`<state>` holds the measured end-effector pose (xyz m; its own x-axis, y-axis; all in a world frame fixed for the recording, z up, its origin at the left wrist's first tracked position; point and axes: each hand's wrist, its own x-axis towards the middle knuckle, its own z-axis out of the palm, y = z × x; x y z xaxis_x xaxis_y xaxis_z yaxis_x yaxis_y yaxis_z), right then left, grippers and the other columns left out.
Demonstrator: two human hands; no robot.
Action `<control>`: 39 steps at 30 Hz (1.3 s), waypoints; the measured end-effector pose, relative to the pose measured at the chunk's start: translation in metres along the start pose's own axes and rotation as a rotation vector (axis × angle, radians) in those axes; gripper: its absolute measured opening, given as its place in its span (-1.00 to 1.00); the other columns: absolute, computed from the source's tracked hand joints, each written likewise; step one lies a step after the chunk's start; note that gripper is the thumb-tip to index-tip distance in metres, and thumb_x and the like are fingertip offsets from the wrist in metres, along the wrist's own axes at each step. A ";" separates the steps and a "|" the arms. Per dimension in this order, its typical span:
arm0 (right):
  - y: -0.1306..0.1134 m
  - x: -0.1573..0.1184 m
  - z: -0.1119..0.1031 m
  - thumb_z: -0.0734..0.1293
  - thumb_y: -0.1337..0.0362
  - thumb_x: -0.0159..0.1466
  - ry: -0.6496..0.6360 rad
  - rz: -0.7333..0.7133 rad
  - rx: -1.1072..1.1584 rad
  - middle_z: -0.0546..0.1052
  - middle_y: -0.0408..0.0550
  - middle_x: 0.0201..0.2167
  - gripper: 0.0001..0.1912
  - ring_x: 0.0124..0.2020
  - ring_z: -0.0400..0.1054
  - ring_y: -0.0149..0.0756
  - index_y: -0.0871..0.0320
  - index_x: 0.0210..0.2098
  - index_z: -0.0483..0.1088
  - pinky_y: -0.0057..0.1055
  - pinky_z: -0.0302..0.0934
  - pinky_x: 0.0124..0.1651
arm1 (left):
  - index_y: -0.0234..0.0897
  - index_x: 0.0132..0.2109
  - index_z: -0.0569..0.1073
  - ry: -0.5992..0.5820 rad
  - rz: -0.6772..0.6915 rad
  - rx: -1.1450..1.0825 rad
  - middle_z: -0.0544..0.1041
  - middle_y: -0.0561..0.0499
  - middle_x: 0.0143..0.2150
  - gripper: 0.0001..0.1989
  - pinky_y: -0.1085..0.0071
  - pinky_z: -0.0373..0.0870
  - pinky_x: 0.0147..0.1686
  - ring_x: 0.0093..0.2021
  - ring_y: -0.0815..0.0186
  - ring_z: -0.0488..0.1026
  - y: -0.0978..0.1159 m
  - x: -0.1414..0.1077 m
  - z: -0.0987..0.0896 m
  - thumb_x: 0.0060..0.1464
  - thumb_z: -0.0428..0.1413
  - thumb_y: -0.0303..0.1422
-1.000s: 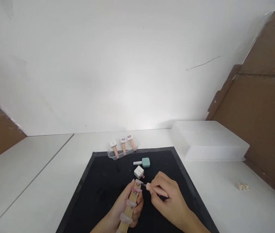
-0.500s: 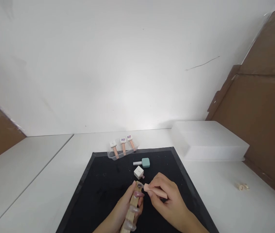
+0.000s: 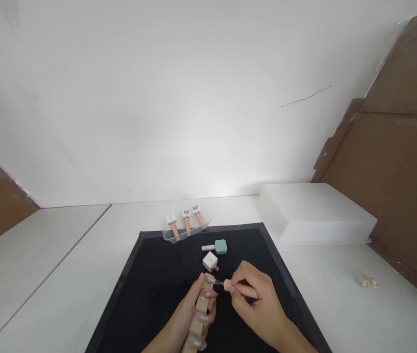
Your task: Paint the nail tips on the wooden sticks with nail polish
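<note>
My left hand (image 3: 184, 314) is wrapped round a wooden strip (image 3: 198, 321) that carries several false nails. The one at the far end is a clear nail (image 3: 211, 279); below it sits a pink nail (image 3: 210, 294), then more clear ones nearer me. Between thumb and fingers, my right hand (image 3: 260, 304) holds a nail polish brush (image 3: 243, 290) by its peach handle. The brush tip points left at the far-end nail; whether it touches I cannot tell. Just beyond lies an open white polish bottle (image 3: 210, 261), its neck toward my right hand.
A mint-green bottle with a white cap (image 3: 221, 246) lies on the black mat (image 3: 157, 289). Behind it, a clear tray (image 3: 171, 239) holds three white bottles with peach caps. A translucent box (image 3: 322, 215) stands at the right, with small beige bands (image 3: 367, 282) on the white table.
My right hand has drawn the brush slightly to the right along the far-end nail. My left hand and the wooden strip have barely moved.
</note>
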<state>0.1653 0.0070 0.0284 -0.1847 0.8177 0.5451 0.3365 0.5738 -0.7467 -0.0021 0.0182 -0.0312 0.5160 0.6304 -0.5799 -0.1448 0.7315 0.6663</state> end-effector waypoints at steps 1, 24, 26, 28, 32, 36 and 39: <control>0.001 0.000 0.000 0.20 0.48 0.15 0.004 0.013 0.002 0.17 -0.25 -0.59 -0.79 -0.65 0.10 -0.48 0.12 -0.55 0.15 -0.52 0.02 -0.58 | -0.21 -0.56 0.14 0.010 0.007 -0.008 0.07 0.26 -0.76 -0.42 0.59 -0.20 -0.81 -0.81 0.57 -0.13 0.000 0.000 0.000 -0.16 -0.12 0.26; 0.000 -0.001 -0.002 0.24 0.38 0.22 -0.088 0.063 0.095 0.23 -0.21 -0.54 -0.84 -0.59 0.14 -0.44 0.13 -0.49 0.23 -0.51 0.05 -0.55 | -0.24 -0.63 0.18 0.105 0.052 0.047 0.12 0.22 -0.82 -0.35 0.56 -0.25 -0.80 -0.84 0.59 -0.11 0.009 -0.012 0.020 -0.35 -0.07 0.33; 0.000 0.000 -0.002 0.23 0.38 0.22 -0.085 0.066 0.091 0.22 -0.22 -0.56 -0.83 -0.60 0.13 -0.44 0.12 -0.51 0.21 -0.52 0.04 -0.56 | -0.24 -0.61 0.18 0.109 0.035 0.038 0.12 0.22 -0.81 -0.35 0.57 -0.25 -0.80 -0.83 0.60 -0.12 0.010 -0.013 0.020 -0.32 -0.08 0.32; 0.000 0.000 -0.002 0.23 0.40 0.20 -0.069 0.065 0.081 0.21 -0.23 -0.57 -0.81 -0.61 0.12 -0.45 0.12 -0.53 0.20 -0.52 0.03 -0.57 | -0.23 -0.60 0.18 0.108 0.006 0.020 0.11 0.23 -0.80 -0.36 0.57 -0.28 -0.80 -0.83 0.59 -0.14 0.010 -0.014 0.020 -0.30 -0.08 0.32; 0.001 0.000 -0.001 0.23 0.40 0.18 -0.030 0.071 0.053 0.19 -0.25 -0.60 -0.81 -0.63 0.09 -0.45 0.12 -0.54 0.19 -0.51 0.03 -0.57 | -0.21 -0.58 0.15 0.084 -0.048 -0.010 0.10 0.24 -0.79 -0.37 0.57 -0.30 -0.80 -0.82 0.58 -0.15 0.010 -0.013 0.016 -0.31 -0.08 0.33; 0.003 -0.003 0.001 0.25 0.39 0.15 0.015 0.119 0.083 0.14 -0.28 -0.64 -0.77 -0.67 -0.01 -0.46 0.10 -0.57 0.12 -0.51 -0.04 -0.62 | -0.22 -0.60 0.16 0.065 -0.029 -0.003 0.09 0.24 -0.80 -0.36 0.57 -0.29 -0.81 -0.83 0.58 -0.15 0.007 -0.009 0.010 -0.31 -0.07 0.32; 0.005 -0.004 0.001 0.24 0.38 0.16 0.058 0.159 0.140 0.11 -0.29 -0.64 -0.77 -0.67 -0.07 -0.47 0.10 -0.57 0.10 -0.51 -0.08 -0.63 | -0.23 -0.61 0.18 0.039 0.014 0.012 0.10 0.23 -0.80 -0.37 0.56 -0.28 -0.81 -0.83 0.58 -0.14 0.006 -0.008 0.010 -0.30 -0.07 0.31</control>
<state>0.1668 0.0062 0.0223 -0.0847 0.8969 0.4340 0.2249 0.4415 -0.8686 0.0007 0.0150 -0.0178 0.4809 0.6503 -0.5881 -0.1413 0.7194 0.6801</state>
